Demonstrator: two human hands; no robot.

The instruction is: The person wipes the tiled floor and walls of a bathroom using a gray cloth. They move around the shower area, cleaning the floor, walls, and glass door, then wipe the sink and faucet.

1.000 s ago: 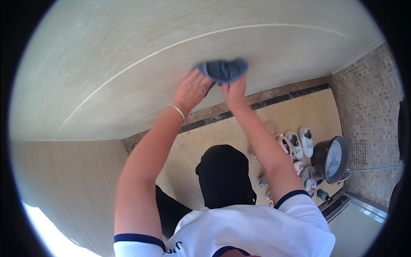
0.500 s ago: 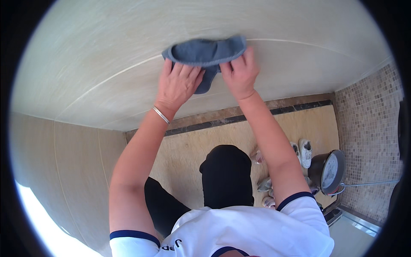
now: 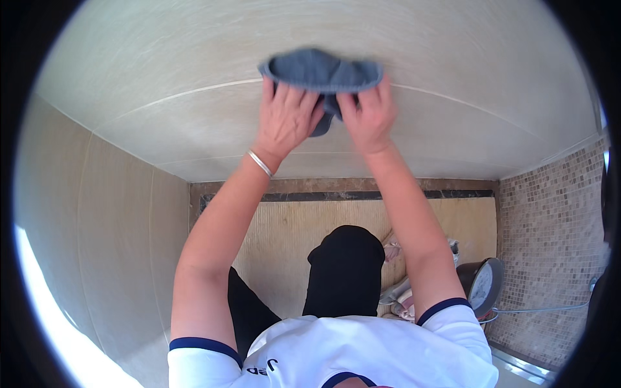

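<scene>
A blue-grey cloth (image 3: pixel 318 70) lies against the beige tiled wall (image 3: pixel 446 52), across a pale tile seam. Its upper part is bunched into a wide fold, and a loose end hangs down between my hands. My left hand (image 3: pixel 284 119), with a silver bangle at the wrist, grips the cloth's lower left edge. At the lower right edge, my right hand (image 3: pixel 369 118) has its fingers closed on the same cloth. My fingertips are partly hidden by the fabric, which is slightly blurred.
Below the wall is a tan ribbed floor (image 3: pixel 284 226) with a dark border strip (image 3: pixel 323 196). Beside my right arm stand several shoes (image 3: pixel 396 301) and a dark bucket (image 3: pixel 484 286). A mosaic wall (image 3: pixel 550 252) rises at the right, a plain tiled wall (image 3: pixel 116 233) at the left.
Both hands and the cloth have shifted slightly to the right in the picture. The head view has turned a little, so the floor border now looks level. The grip stays the same.
</scene>
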